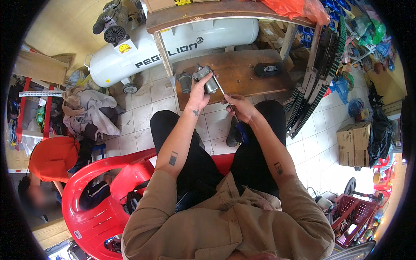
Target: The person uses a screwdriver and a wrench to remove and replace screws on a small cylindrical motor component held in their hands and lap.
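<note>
My left hand (198,94) grips a small grey metal motor part (205,77) and holds it above the edge of a low brown wooden bench (242,80). My right hand (239,108) holds a screwdriver (230,107) whose thin shaft runs up to the metal part and whose dark handle points down toward my knee. A second grey cylindrical part (185,81) stands on the bench just left of my left hand. A black flat case (268,69) lies on the bench to the right.
A white air compressor tank (173,47) lies behind the bench. I sit on a red plastic chair (99,203). A person in an orange shirt (54,158) is at the left. Cardboard boxes (353,143) and a red basket (353,212) stand at the right.
</note>
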Available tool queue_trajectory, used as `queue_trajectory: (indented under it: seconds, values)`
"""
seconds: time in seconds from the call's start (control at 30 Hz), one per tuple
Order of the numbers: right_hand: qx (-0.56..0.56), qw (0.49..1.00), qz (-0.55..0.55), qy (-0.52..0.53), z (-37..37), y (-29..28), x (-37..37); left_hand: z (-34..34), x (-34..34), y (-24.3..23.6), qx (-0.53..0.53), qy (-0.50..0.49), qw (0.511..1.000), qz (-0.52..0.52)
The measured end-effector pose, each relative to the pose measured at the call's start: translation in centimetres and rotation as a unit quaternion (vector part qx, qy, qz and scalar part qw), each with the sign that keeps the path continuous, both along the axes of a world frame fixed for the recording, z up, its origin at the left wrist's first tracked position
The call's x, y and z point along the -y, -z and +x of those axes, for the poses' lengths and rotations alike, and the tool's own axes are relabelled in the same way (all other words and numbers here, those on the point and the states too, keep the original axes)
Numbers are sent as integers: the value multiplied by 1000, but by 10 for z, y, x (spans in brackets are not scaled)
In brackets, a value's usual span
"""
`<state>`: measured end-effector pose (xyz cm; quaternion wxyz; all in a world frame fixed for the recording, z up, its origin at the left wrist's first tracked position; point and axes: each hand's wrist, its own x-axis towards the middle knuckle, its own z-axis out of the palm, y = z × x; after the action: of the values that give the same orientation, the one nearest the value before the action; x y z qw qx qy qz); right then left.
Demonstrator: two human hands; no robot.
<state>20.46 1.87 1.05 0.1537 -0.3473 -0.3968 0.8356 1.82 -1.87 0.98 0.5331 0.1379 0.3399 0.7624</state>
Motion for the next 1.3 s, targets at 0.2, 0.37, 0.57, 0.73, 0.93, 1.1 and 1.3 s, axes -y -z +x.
queue_trajectory:
  seconds: [0.2, 0.37, 0.57, 0.73, 0.93, 1.1, 1.3]
  values:
    - [-17, 1000, -6, -10, 1, -3, -2, 3, -3, 7, -3, -41, 999, -3]
    - [-20, 1000, -10, -14, -1, -6, -1, 6, -1, 4, 7, -56, 998, -21]
    - [-23, 1000, -8, -18, -1, -9, 1, 4, -2, 6, 25, -49, 998, -20]
    - [-63, 995, -70, -28, 5, 1, -11, 2, -4, 8, 50, -51, 997, -7]
    - [79, 976, 168, 116, 7, -20, -12, 11, 1, 9, -16, -15, 998, -64]
    - [66, 957, 234, 161, 6, -17, -13, 36, 3, 15, -19, 82, 993, -84]
    - [57, 965, 210, 143, 6, -18, -11, 48, 4, 13, -41, 78, 993, -75]
